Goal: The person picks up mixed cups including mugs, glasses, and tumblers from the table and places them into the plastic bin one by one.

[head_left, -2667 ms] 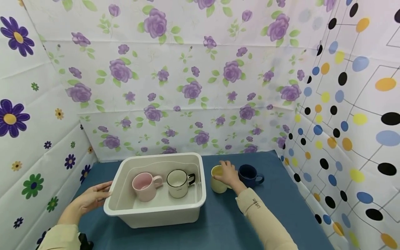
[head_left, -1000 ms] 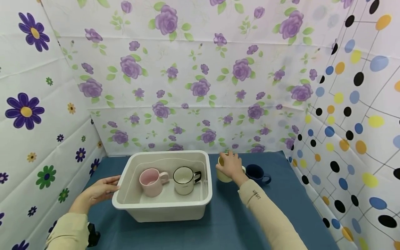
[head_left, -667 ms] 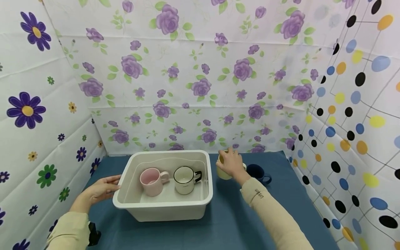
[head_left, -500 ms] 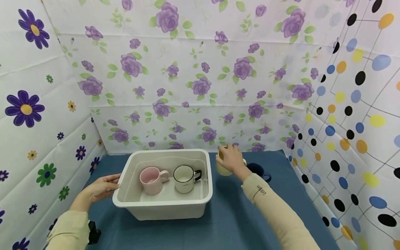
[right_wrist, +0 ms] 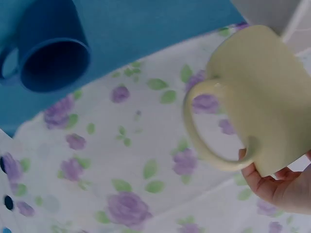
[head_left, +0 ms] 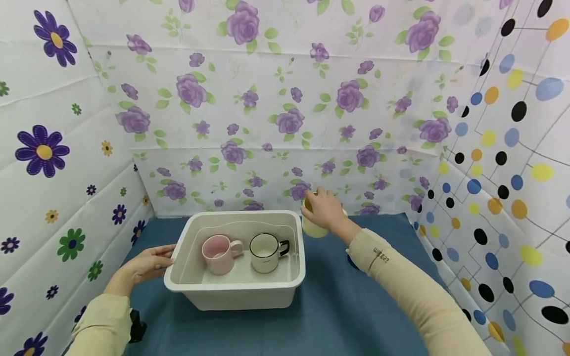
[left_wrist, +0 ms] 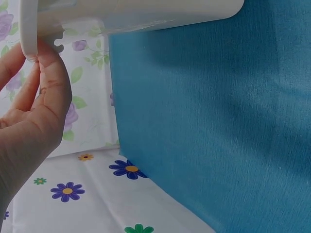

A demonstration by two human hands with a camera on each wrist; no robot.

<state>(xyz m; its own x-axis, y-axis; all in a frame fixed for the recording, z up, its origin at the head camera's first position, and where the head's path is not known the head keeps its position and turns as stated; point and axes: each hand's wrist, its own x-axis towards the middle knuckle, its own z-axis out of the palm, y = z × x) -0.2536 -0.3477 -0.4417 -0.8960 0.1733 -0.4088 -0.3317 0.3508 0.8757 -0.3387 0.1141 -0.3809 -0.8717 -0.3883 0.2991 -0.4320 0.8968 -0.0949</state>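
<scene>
My right hand (head_left: 328, 213) grips a pale yellow mug (head_left: 314, 229) near its rim and holds it above the table, just beyond the basin's right back corner. In the right wrist view, the fingers are at the yellow mug's (right_wrist: 265, 102) mouth, and its handle is free. My left hand (head_left: 144, 267) pinches the left rim of a white plastic basin (head_left: 240, 299) between thumb and fingers. Inside the basin stand a pink mug (head_left: 217, 262) and a cream mug with black rim and handle (head_left: 263, 261).
A dark blue mug (right_wrist: 53, 39) stands on the blue-covered table (head_left: 320, 316); in the head view my right forearm hides nearly all of it. Patterned sheets (head_left: 276, 148) enclose the table at the back and both sides. A small black object (head_left: 138, 327) is by the left sleeve.
The right hand has lifted the yellow mug off the table and moved it up and slightly left towards the basin. The left hand has stayed on the basin's rim.
</scene>
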